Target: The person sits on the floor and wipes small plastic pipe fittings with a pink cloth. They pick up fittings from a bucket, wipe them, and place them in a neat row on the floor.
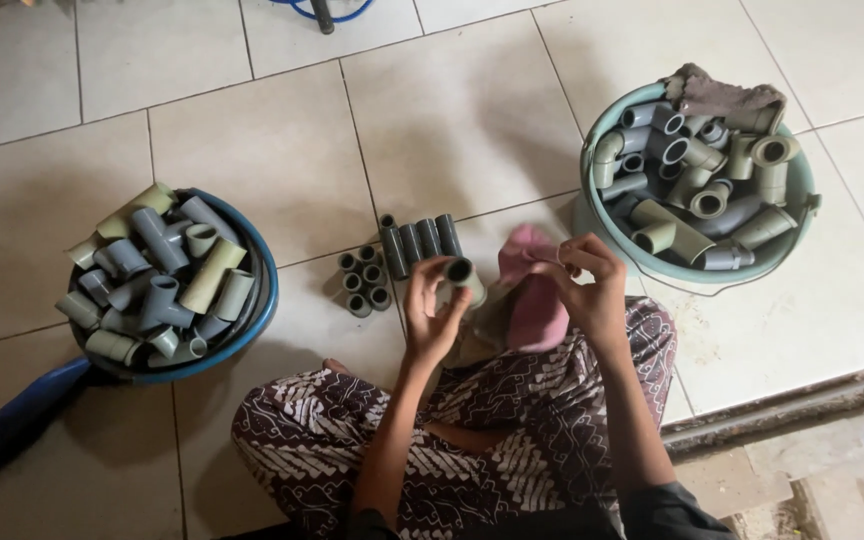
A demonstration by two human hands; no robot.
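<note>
My left hand (pixel 434 310) grips a short grey pipe fitting (pixel 463 277), its open end turned up toward the camera. Beside it, my right hand (pixel 584 288) pinches a pink cloth (pixel 535 298) that hangs down over my lap between the two hands. I sit cross-legged on a pale tiled floor in patterned trousers (pixel 512 440). Just past my left hand, several grey pipe pieces (pixel 418 241) lie in a row on the tile, and a small cluster of short ones (pixel 363 282) stands upright next to them.
A blue basin (pixel 258 300) at the left is heaped with grey and greenish pipe fittings. A pale green bucket (pixel 592 205) at the right holds more fittings and a brown rag (pixel 722 95). A metal threshold strip (pixel 792 405) runs at the lower right.
</note>
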